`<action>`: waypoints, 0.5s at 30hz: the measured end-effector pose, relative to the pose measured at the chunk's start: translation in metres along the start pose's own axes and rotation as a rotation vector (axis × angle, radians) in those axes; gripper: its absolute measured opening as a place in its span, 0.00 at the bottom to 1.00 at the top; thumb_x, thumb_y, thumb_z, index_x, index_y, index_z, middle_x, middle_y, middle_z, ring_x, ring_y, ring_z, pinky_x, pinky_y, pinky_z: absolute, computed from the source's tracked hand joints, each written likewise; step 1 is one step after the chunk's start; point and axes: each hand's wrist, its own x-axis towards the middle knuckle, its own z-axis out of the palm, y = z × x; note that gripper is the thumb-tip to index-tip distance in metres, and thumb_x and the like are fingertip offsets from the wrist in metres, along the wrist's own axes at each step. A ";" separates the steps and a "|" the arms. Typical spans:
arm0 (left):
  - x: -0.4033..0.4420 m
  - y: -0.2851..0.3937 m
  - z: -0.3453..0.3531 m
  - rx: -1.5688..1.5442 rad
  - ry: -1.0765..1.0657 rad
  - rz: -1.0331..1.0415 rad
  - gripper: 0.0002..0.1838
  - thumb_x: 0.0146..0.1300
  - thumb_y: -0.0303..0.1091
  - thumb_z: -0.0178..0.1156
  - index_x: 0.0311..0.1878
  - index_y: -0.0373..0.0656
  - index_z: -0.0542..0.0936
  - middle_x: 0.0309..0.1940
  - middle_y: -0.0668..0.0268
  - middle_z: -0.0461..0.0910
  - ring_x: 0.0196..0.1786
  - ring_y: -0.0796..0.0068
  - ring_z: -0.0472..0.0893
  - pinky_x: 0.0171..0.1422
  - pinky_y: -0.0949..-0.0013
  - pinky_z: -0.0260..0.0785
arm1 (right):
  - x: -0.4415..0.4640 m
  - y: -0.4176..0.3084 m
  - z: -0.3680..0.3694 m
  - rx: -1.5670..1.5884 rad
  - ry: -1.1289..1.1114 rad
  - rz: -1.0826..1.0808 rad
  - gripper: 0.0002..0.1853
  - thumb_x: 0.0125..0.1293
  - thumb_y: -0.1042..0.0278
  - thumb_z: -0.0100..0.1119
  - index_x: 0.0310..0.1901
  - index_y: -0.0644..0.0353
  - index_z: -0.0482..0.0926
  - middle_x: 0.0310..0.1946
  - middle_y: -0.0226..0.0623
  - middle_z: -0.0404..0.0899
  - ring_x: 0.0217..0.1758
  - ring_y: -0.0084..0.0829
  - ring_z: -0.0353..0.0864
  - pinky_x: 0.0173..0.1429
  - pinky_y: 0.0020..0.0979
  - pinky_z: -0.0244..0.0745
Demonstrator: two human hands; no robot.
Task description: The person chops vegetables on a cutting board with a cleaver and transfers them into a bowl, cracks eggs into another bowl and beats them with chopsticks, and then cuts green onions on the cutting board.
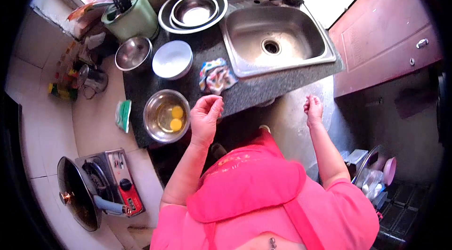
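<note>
A dark speckled surface (256, 83) runs across the kitchen, with a steel sink (247, 28) let into its right end and a pale tiled ledge along its left edge. On the near left corner sits a metal bowl (154, 113) holding two egg yolks (176, 118) in clear white. A white bowl (172, 59) stands behind it, a smaller steel bowl (133, 53) by the left edge, and a wide basin (164, 19) toward the back edge. A crumpled patterned cloth (216, 76) lies near the front edge, just left of the sink.

The person's left hand (205, 116) hangs at the front edge, just right of the egg bowl; its grip is drawn together, thumb to fingers, though whether anything small is pinched there cannot be told. The right hand (314, 108) is raised beyond the front edge, well apart from the left, fingers curled; how far its grip is closed cannot be told.
</note>
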 end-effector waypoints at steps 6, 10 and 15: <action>0.061 -0.008 0.082 -0.063 -0.047 -0.008 0.07 0.60 0.32 0.62 0.31 0.44 0.74 0.22 0.74 0.73 0.20 0.88 0.68 0.22 0.83 0.59 | 0.111 -0.142 0.072 0.392 -0.412 -0.157 0.17 0.71 0.55 0.45 0.24 0.53 0.65 0.14 0.25 0.60 0.16 0.21 0.61 0.19 0.23 0.53; 0.110 -0.018 0.147 -0.103 0.155 0.026 0.16 0.66 0.41 0.55 0.24 0.48 0.66 0.13 0.76 0.64 0.13 0.87 0.60 0.15 0.80 0.52 | 0.234 -0.204 0.136 0.469 -0.566 0.008 0.13 0.70 0.59 0.46 0.34 0.59 0.74 0.29 0.36 0.78 0.31 0.29 0.77 0.32 0.27 0.71; 0.165 -0.026 0.229 -0.059 0.160 -0.136 0.19 0.69 0.47 0.49 0.24 0.49 0.67 0.11 0.78 0.59 0.11 0.88 0.56 0.14 0.80 0.48 | 0.340 -0.268 0.181 -0.013 -0.688 -0.144 0.15 0.68 0.61 0.47 0.44 0.65 0.76 0.38 0.37 0.80 0.39 0.28 0.79 0.43 0.27 0.74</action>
